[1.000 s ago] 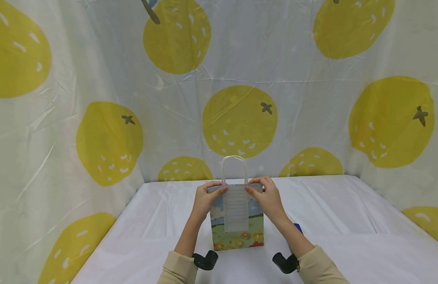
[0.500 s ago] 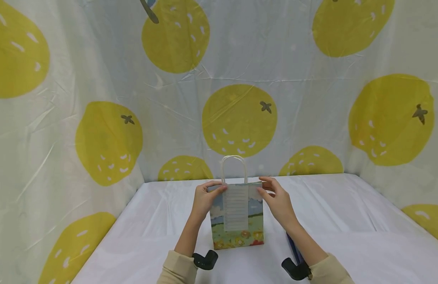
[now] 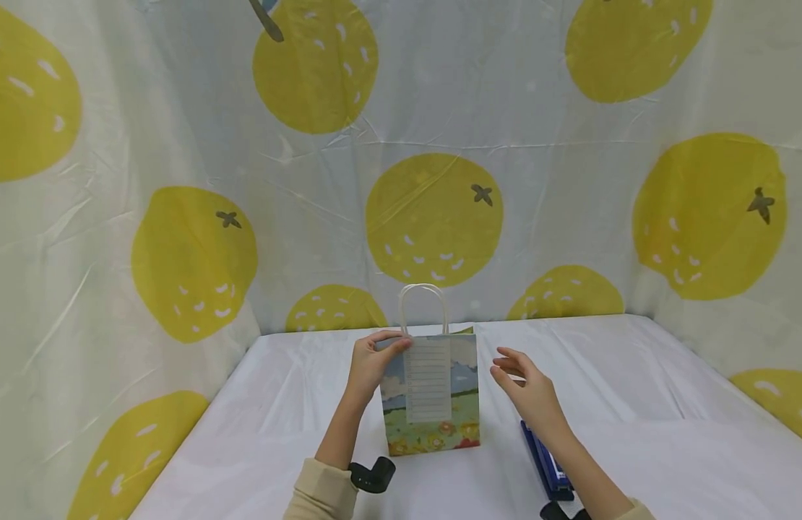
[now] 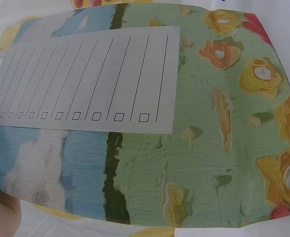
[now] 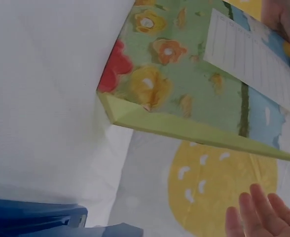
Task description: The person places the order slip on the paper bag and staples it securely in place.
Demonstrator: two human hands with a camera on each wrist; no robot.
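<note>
A small paper gift bag [image 3: 466,404] printed with sky, meadow and flowers stands upright on the table, its white handle [image 3: 423,287] raised. A lined white checklist sheet [image 3: 429,383] lies flat against its front; the left wrist view shows small boxes along one side of the sheet [image 4: 86,84]. My left hand [image 3: 368,368] pinches the bag's top edge at the sheet's upper left corner, thumb in front. To the right of the bag, my right hand [image 3: 531,393] is in the air, fingers loosely bent and holding nothing. Below it lies a blue stapler [image 3: 542,462], partly behind the forearm.
White cloth covers the table [image 3: 297,440]. Behind it and at both sides hangs a pale curtain [image 3: 316,188] with large yellow fruit prints. Black wrist mounts [image 3: 373,477] sit on the forearms.
My right hand has let go of the bag's top right edge and moved right and down toward the stapler, which is now more visible. My left hand keeps its pinch.
</note>
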